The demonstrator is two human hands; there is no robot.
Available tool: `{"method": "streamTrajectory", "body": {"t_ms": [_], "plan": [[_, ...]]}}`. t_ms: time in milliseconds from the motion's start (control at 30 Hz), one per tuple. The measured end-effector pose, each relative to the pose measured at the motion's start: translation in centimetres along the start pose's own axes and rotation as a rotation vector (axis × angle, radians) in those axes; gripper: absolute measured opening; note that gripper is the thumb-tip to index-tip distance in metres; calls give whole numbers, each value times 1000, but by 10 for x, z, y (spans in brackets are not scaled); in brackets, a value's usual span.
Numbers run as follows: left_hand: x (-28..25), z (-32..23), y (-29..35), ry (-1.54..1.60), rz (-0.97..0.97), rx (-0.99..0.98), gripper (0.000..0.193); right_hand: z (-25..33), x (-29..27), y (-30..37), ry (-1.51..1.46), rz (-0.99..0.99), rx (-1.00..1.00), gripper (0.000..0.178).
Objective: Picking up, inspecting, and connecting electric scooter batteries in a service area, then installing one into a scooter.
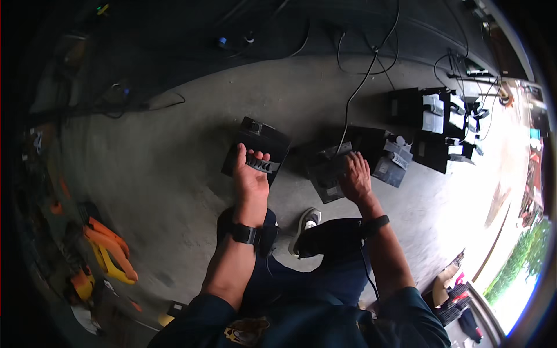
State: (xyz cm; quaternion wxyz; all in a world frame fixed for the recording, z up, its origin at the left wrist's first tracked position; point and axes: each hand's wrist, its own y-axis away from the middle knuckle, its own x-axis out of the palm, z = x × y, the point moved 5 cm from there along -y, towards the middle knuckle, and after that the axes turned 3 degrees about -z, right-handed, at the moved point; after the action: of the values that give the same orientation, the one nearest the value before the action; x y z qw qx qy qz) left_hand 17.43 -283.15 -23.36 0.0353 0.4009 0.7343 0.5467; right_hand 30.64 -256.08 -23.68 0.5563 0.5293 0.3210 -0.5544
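My left hand (253, 177) is palm up, its fingers curled round the grey ribbed handle (261, 165) of a black box (270, 138). A round black fitting shows at that box's far corner. To the right, my right hand (355, 175) has its fingers stretched out and lies against a second black box (326, 181). From the top of this second box a black cable (348, 110) runs up toward the dark area at the back. Beside my right hand stands another black box (393, 168) with a grey handle on its face.
Several more black boxes (432, 110) with handles and cables stand at the right. Loose cables hang along the dark structure (191, 40) at the back. Orange and yellow tools (110, 249) lie at the left. My shoe (306, 226) is on the concrete floor (168, 191). Clutter (449, 293) sits at lower right.
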Motion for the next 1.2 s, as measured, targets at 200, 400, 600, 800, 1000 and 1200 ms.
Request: {"method": "streamTrajectory", "body": {"t_ms": [200, 400, 600, 800, 1000, 1200], "plan": [[10, 17, -47, 71, 77, -38, 32, 1, 52, -40, 5, -62, 90, 53], [22, 16, -40, -53, 173, -37, 24, 15, 48, -46, 11, -119, 184, 46], [0, -21, -52, -339, 112, -24, 22, 18, 35, -59, -73, -115, 184, 34], [52, -109, -68, -1258, 348, 230, 17, 1, 41, -62, -41, -265, 168, 31], [152, -174, -213, -2036, 342, 1311, 59, 6, 37, -65, -81, -238, 223, 28], [209, -179, -305, -2267, 253, 1212, 76, 6, 39, -69, -201, -312, 180, 25]]}}
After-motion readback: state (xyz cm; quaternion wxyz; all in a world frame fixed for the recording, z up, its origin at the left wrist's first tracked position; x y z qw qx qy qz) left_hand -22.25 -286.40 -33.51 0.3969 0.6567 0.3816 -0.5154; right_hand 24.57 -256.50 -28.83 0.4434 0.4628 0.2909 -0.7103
